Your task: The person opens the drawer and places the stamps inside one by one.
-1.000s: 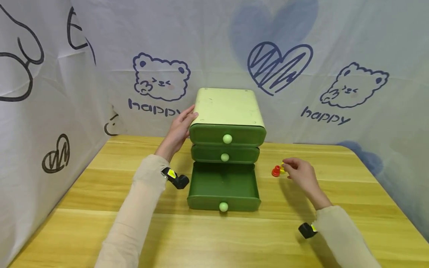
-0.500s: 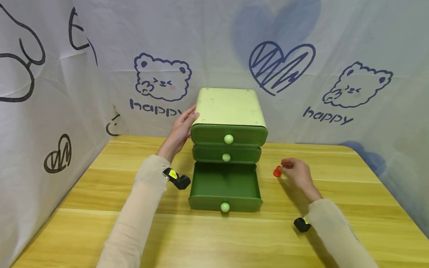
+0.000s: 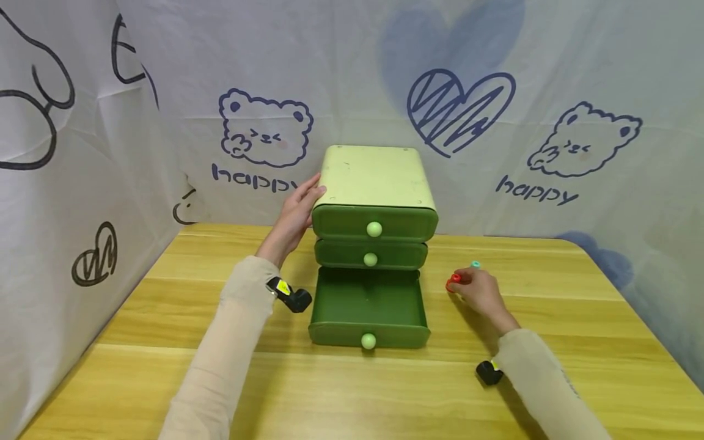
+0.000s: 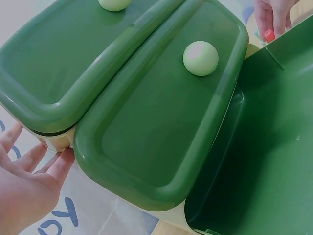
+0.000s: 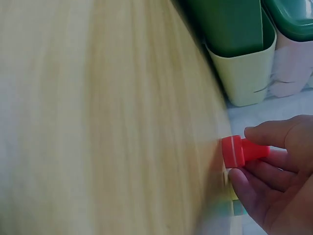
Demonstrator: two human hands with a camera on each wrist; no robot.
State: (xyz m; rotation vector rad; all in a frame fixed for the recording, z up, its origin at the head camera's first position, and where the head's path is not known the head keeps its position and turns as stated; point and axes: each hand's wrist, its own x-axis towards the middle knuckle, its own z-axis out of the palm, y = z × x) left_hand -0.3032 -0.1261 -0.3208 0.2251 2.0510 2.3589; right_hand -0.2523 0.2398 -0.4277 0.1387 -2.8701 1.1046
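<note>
My left hand rests its fingers on the left side of the desktop drawer unit, which has a pale yellow shell and green drawers. In the left wrist view, its fingers lie against the shell's edge. Right of the unit, my right hand pinches a small red stamp at table level. The right wrist view has the thumb and fingers around the narrow handle of that stamp. Behind this hand a teal stamp pokes out. A yellow piece shows beside the fingers in the right wrist view.
The bottom drawer stands pulled out toward me, with a round pale knob. Above it, the middle drawer and top drawer are closed. A printed cloth hangs behind the wooden table.
My right hand has moved left from the yellow piece to the red stamp and now grips it. The teal stamp has come into sight. The left hand stays at the drawer unit.
</note>
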